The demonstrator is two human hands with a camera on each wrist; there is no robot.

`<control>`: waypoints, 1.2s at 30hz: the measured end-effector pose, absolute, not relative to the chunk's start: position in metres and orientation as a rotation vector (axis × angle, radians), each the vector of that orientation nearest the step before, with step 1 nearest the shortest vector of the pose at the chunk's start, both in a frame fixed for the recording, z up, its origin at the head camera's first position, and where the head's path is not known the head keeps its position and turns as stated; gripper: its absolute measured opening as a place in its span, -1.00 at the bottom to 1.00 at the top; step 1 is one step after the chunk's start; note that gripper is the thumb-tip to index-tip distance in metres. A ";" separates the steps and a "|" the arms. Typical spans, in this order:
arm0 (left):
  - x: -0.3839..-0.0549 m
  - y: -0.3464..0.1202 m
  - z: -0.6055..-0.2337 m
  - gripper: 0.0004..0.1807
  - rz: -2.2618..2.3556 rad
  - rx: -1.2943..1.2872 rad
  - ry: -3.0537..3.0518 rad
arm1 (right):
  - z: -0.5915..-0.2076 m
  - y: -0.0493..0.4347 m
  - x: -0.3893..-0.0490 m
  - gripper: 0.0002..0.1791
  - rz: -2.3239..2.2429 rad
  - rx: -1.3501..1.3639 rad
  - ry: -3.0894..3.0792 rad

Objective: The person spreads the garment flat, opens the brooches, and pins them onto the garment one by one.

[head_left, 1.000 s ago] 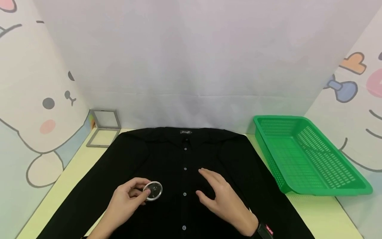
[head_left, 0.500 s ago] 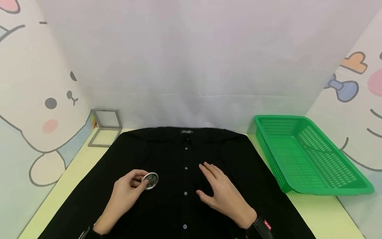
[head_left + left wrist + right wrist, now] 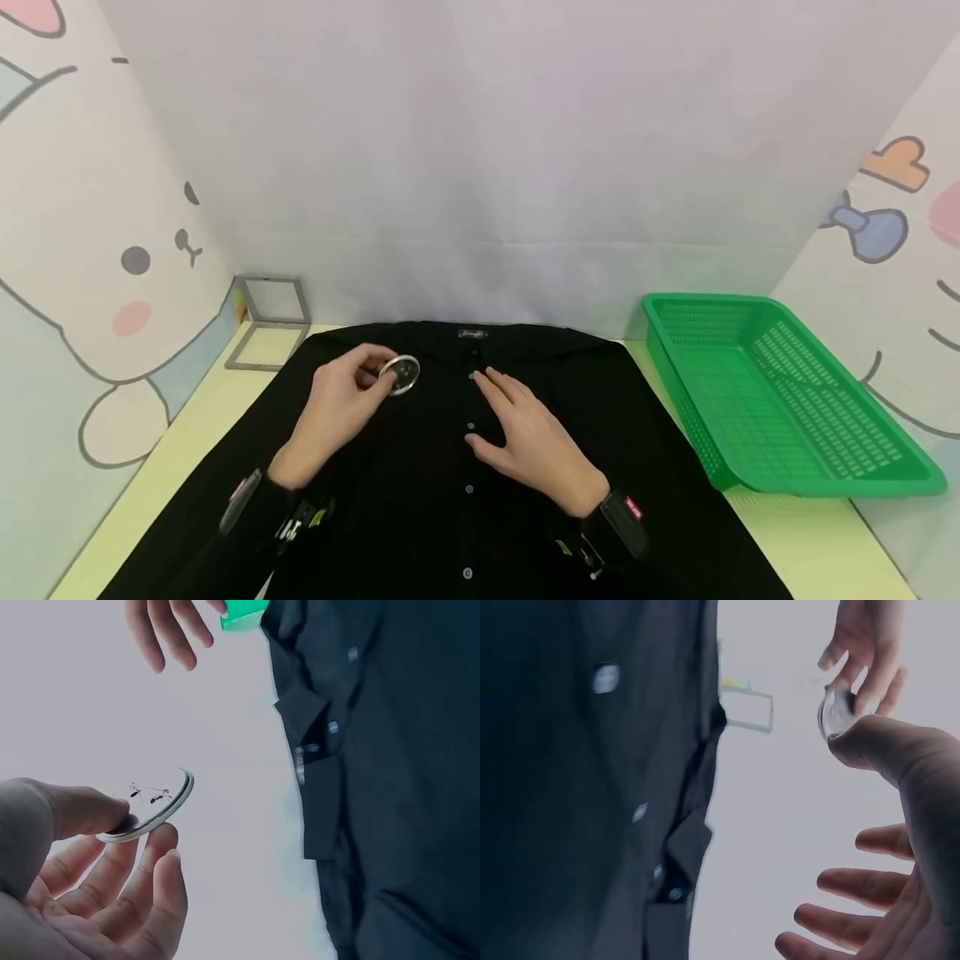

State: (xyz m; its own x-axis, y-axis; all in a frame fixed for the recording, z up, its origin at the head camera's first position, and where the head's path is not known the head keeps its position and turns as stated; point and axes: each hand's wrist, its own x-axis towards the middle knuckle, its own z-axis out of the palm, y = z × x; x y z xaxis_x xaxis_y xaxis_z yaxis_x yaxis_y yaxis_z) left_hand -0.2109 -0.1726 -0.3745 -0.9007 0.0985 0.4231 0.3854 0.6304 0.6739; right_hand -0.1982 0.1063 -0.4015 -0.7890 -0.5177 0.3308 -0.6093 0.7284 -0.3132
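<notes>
A small round see-through disc [image 3: 405, 374] with a pale silvery rim is pinched between the thumb and fingers of my left hand [image 3: 341, 404]. Small dark marks show on the disc [image 3: 154, 801] in the left wrist view. Beneath both hands in the head view, a black button-up shirt [image 3: 420, 475] lies spread flat, its collar at the far side. My right hand [image 3: 532, 442] hovers over the shirt's button row, holding nothing. Its fingers [image 3: 859, 889] are spread apart and extended in the right wrist view.
At the right stands a green perforated plastic basket [image 3: 723, 482]. A grey hinged double frame [image 3: 306, 321] stands at the back left, against the wall. White cloth walls [image 3: 480, 167] close in the pale yellow table [image 3: 172, 450] at the back and sides.
Both hands have moved away from the body, toward the shirt's collar. The left hand carries the disc along, and the right hand has also shifted slightly left. The shirt lies unchanged.
</notes>
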 end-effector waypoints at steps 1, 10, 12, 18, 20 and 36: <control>-0.216 -0.171 -0.371 -0.80 -1.151 -0.395 -2.508 | -0.399 0.103 -0.201 -0.14 0.617 0.904 -2.709; -0.252 -0.157 -0.380 -0.80 -1.151 -0.372 -2.556 | -0.403 0.081 -0.244 -0.22 0.798 0.852 -2.815; -0.255 -0.153 -0.388 -0.81 -1.160 -0.357 -2.567 | -0.410 0.078 -0.254 -0.24 0.883 0.817 -2.868; -0.259 -0.150 -0.407 -0.82 -1.196 -0.307 -2.595 | -0.432 0.064 -0.276 -0.36 1.003 0.729 -3.020; -0.259 -0.151 -0.411 -0.82 -1.204 -0.299 -2.603 | -0.438 0.057 -0.280 -0.42 0.974 0.726 -3.044; -0.261 -0.160 -0.428 -0.85 -1.149 -0.261 -2.659 | -0.456 0.010 -0.298 -0.88 0.901 0.578 -3.074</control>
State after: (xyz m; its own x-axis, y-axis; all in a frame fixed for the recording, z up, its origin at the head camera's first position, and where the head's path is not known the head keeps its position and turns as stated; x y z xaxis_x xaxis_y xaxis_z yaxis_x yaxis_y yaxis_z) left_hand -0.2609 -0.1596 -0.4281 -0.9569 0.0702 0.2816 0.2532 0.6762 0.6918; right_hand -0.2978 0.0098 -0.4562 -0.9307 -0.3657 -0.0088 -0.3032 0.7844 -0.5411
